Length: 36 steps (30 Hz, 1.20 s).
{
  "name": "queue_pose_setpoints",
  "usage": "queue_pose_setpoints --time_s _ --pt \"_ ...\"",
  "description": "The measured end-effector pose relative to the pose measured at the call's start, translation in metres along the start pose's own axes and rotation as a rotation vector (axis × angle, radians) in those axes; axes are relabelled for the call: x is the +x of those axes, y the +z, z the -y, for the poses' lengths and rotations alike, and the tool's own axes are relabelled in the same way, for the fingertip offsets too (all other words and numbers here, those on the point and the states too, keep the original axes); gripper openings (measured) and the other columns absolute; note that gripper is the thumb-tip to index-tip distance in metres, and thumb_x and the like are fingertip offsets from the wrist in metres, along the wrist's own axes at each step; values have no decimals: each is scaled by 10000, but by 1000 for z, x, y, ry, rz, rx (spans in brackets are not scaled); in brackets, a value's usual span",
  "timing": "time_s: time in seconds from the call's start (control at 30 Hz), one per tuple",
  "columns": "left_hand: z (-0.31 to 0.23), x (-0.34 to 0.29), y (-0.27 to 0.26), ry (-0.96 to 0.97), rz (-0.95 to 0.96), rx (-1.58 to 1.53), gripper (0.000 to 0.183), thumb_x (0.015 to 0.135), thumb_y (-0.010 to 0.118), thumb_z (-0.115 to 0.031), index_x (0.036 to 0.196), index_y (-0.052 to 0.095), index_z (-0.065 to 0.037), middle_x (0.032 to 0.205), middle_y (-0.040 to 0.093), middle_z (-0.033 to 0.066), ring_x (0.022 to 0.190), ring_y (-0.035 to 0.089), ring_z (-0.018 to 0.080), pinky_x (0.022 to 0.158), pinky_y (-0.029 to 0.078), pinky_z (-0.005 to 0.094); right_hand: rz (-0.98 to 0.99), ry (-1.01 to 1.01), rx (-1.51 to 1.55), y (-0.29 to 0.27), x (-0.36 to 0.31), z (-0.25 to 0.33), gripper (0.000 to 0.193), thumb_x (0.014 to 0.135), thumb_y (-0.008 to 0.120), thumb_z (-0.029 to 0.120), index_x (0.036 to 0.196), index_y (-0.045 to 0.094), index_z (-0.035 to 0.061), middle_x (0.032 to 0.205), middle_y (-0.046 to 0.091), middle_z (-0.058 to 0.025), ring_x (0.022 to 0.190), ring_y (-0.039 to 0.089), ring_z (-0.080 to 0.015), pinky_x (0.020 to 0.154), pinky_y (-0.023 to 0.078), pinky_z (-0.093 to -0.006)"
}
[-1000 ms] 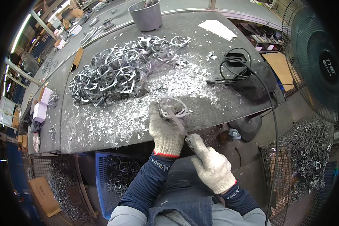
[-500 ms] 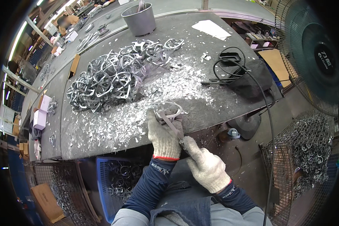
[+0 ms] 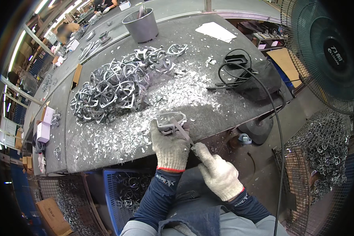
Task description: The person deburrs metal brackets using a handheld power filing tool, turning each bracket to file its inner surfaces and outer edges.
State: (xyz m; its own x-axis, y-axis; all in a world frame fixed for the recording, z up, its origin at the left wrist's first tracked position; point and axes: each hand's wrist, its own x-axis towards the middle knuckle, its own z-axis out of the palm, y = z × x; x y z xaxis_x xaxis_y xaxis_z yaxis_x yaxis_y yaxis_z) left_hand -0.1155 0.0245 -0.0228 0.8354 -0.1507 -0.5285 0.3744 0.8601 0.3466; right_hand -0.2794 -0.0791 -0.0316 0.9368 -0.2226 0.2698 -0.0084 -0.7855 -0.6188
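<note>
Over the table's near edge, my gloved left hand (image 3: 170, 147) grips a grey cast-metal frame (image 3: 172, 114), a rounded ring with openings. Its fingers wrap round the near side and underneath, partly hidden. My gloved right hand (image 3: 218, 173) is closed on the near end of a flat file (image 3: 182, 131), index finger stretched along it. The file's blade slants up and left across my left hand and rests against the frame's inner edge. Just beyond, bright metal flakes (image 3: 185, 88) cover the tabletop beside a heap of similar metal frames (image 3: 110, 86).
A grey bucket (image 3: 141, 26) stands at the back. White sheets (image 3: 215, 31), a black bag (image 3: 259, 80) and cables lie to the right, near a large fan (image 3: 326, 51). Below are a blue crate (image 3: 111, 196) and wire baskets (image 3: 326, 157) of parts. Other people work at the far left.
The metal frame has turned slightly in my left hand, and the file has shifted a little against it. Both hands keep their hold. The whole view has moved slightly.
</note>
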Motion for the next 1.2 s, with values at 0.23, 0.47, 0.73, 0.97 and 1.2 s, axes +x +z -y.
queue_pose_setpoints --time_s 0.23,0.47,0.73,0.97,1.2 --pt "-18 21 -49 -197 352 -103 449 1142 651 -450 1348 671 -51 1234 734 126 980 693 169 717 572 239 59 131 191 -8 -1 -8 772 987 815 134 1706 561 252 1050 785 -180 921 803 -411 827 667 -487" --pt "-10 15 -50 146 356 480 315 1080 605 -138 1346 658 23 1184 768 141 986 745 196 715 631 341 214 60 501 -21 5 -10 809 993 774 30 1743 474 74 1576 699 -245 1439 707 -383 1177 578 -407" --pt "-23 -4 -41 909 547 1469 258 931 751 -146 1163 739 -32 1132 823 46 968 775 271 931 629 401 251 150 453 -23 12 -20 838 1006 752 37 1774 423 92 1578 694 -246 1443 693 -404 1171 582 -422" --pt "-22 -12 -34 1161 570 1753 300 800 852 -222 1087 793 -156 1060 788 17 953 761 293 933 631 471 255 35 605 -18 -2 -35 813 984 806 44 1736 499 79 1554 714 -238 1420 715 -395 1179 579 -395" --pt "-35 -23 -30 1625 594 1811 367 667 868 -252 1011 786 -155 980 739 34 897 750 307 838 606 496 360 52 280 -28 9 -33 828 988 773 5 1747 445 6 1488 769 -208 1198 822 -271 1050 636 -383"
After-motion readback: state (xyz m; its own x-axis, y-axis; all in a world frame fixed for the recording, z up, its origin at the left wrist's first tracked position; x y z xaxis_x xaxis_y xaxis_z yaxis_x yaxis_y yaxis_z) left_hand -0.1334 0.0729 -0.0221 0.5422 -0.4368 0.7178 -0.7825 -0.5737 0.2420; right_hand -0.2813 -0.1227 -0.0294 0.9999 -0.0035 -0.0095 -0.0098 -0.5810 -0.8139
